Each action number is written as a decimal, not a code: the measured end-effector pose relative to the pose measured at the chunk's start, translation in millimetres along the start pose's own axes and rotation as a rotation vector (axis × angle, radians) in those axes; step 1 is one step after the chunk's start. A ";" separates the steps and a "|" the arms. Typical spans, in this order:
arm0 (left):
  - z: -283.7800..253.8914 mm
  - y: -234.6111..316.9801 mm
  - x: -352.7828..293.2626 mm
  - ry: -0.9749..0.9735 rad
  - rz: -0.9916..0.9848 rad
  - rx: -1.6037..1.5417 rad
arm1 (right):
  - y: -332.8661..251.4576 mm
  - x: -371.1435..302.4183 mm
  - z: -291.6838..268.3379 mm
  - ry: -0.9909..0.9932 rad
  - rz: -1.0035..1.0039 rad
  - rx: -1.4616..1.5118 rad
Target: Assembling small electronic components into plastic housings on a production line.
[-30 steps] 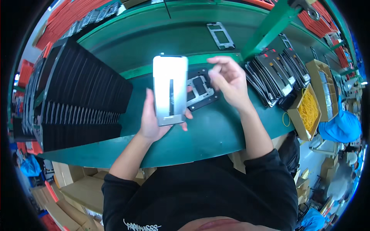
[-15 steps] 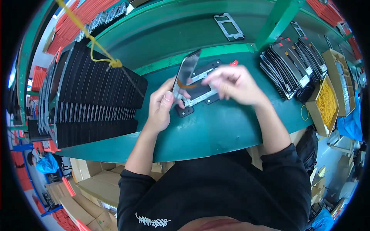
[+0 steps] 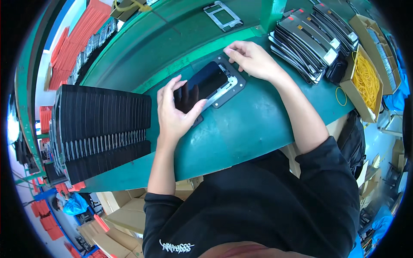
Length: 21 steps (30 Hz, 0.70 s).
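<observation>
A dark glossy phone screen (image 3: 206,81) lies face up, low over a silver phone frame (image 3: 224,87). The frame sits in a black jig plate (image 3: 238,87) on the green bench. My left hand (image 3: 174,109) spans the screen's left end, thumb on the near edge and fingers along the far edge. Above the plate's far right corner is my right hand (image 3: 254,60), thumb and index finger pinched together. Whatever is between those fingertips, if anything, is too small to make out.
Upright black trays (image 3: 103,116) stand in a row on the left. At the right are stacked phone panels (image 3: 305,43), a cardboard box of yellow rubber bands (image 3: 365,84) and one loose band (image 3: 341,96). Another phone frame (image 3: 223,16) rests beyond the green ledge.
The screen, held tilted up beside the frame before, has come down flat over it. My right hand moved from above the frame to the plate's far right corner. The view has shifted.
</observation>
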State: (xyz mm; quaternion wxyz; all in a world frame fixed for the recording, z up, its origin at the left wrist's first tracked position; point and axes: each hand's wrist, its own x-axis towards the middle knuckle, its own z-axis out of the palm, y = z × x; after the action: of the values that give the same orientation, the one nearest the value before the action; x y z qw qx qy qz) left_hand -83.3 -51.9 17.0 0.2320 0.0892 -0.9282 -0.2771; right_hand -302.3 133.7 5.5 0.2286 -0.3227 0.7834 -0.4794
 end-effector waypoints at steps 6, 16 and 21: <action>23.1 12.4 13.3 0.028 -0.042 0.062 | -2.4 -0.5 -3.7 -0.077 0.100 0.079; 35.5 19.9 19.7 -0.005 -0.055 0.072 | 7.8 1.2 -9.2 -0.196 0.061 0.156; 32.9 13.0 14.9 0.009 0.047 0.158 | 11.1 1.9 -10.3 -0.217 -0.010 0.073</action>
State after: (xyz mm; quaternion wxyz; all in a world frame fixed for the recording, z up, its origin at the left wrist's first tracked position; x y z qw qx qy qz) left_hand -112.6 -29.9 5.6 0.2348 0.0868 -0.9479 -0.1971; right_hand -313.7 142.3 -0.1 0.3215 -0.3680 0.7344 -0.4711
